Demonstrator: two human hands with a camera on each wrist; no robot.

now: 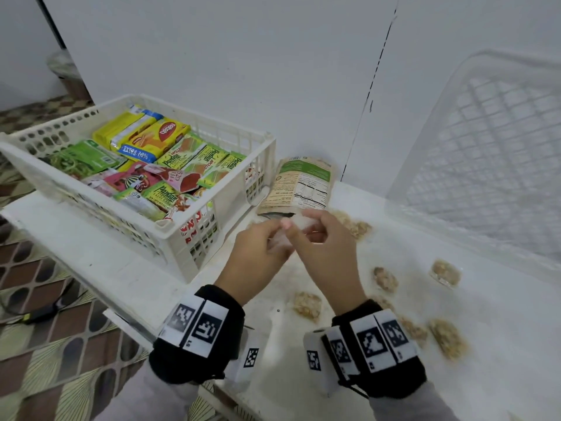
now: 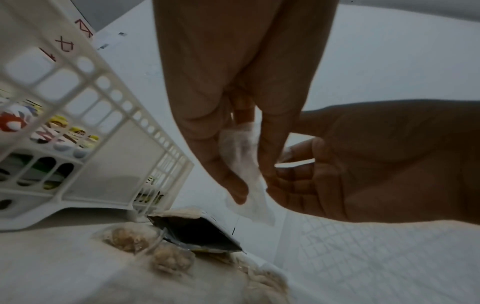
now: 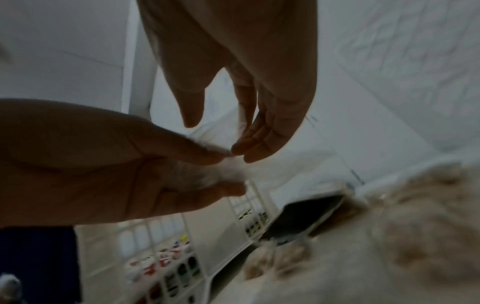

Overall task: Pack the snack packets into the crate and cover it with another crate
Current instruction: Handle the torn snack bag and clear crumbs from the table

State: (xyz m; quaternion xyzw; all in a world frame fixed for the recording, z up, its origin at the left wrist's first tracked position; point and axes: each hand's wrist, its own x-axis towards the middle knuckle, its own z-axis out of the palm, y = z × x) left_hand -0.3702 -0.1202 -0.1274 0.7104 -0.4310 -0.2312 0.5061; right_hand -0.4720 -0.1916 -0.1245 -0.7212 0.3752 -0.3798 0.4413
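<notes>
Crate (image 1: 170,235) sits left on the counter (image 1: 501,314), loaded with packets (image 1: 158,138). Second crate (image 1: 491,165) leans on the wall at right. Pouch (image 1: 300,183) lies open just beside the first crate, small wrapped snacks (image 1: 306,305) scattered nearby. Left hand (image 1: 258,253) and right hand (image 1: 328,253) both pinch a clear wrapper (image 2: 244,156) above the counter.

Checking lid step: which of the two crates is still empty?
The clear crate tilted against the wall at right; only its bare grid shows. The white crate at left is full of snack packets.
</notes>
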